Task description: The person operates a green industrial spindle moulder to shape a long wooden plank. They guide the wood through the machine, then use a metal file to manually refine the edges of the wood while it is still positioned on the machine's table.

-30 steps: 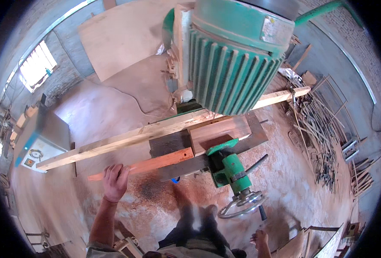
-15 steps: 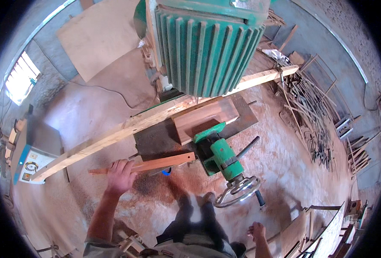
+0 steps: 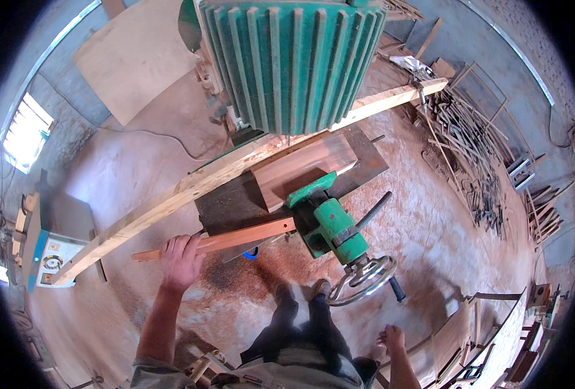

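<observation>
My left hand (image 3: 182, 262) is closed around a reddish wooden strip (image 3: 248, 235) with a small dark hole near its right end. That end reaches close to the green screw clamp (image 3: 340, 230), and the strip lies along the near side of the dark metal machine table (image 3: 226, 206). Low on the right, my right hand (image 3: 391, 338) hangs away from the machine, its fingers loosely bent and nothing seen in them. The clamp's green pad presses toward a reddish wooden block (image 3: 307, 170) on the table. A shiny handwheel (image 3: 365, 280) sits on the clamp's near end.
A ribbed green motor (image 3: 294, 65) looms above the table. Behind the block, a long pale beam (image 3: 151, 211) runs across. A grey control cabinet (image 3: 67, 223) stands left. Scrap wood strips (image 3: 469, 149) are piled right. Reddish sawdust (image 3: 242, 275) covers floor near my feet.
The view has shifted slightly, so the motor and table sit a little further left and up. My left hand keeps its hold on the strip; my right hand stays low.
</observation>
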{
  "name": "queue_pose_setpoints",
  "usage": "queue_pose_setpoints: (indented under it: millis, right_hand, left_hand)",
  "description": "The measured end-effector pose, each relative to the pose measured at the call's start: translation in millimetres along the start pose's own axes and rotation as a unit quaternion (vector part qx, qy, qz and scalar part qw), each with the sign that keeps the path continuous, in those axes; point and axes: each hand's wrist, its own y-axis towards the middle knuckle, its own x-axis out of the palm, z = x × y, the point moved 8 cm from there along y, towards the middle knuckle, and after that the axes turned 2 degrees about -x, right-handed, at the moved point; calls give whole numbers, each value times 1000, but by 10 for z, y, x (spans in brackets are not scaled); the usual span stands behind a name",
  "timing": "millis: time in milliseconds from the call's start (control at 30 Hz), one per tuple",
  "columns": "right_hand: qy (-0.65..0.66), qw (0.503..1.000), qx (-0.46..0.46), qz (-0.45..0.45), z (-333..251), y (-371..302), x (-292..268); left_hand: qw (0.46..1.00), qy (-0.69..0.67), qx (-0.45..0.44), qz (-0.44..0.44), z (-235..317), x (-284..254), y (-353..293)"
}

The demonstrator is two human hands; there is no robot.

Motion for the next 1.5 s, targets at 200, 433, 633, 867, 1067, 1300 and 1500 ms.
queue_pose_setpoints:
  millis: [200,433,633,867,1067,1300,1500]
  right_hand:
    - [-16,1000,10,16,-29,-7,0]
    - [-22,1000,21,7,1,28,16]
    - [-9,1000,21,6,-40,92,45]
    - [-39,999,6,6,-208,105,55]
    - [-32,999,8,2,-179,130,42]
    - [-25,1000,3,-6,-224,99,75]
    - [-1,1000,7,-8,-244,80,102]
  left_hand:
    - [1000,8,-5,12,-36,73,-47]
    - [999,0,-5,39,-4,-105,-23]
    - [998,34,19,55,65,-248,22]
    - [998,43,21,44,96,-251,59]
    - [998,39,17,40,103,-260,64]
    - [1000,3,6,17,92,-114,88]
    - [999,-37,-30,-13,166,139,117]
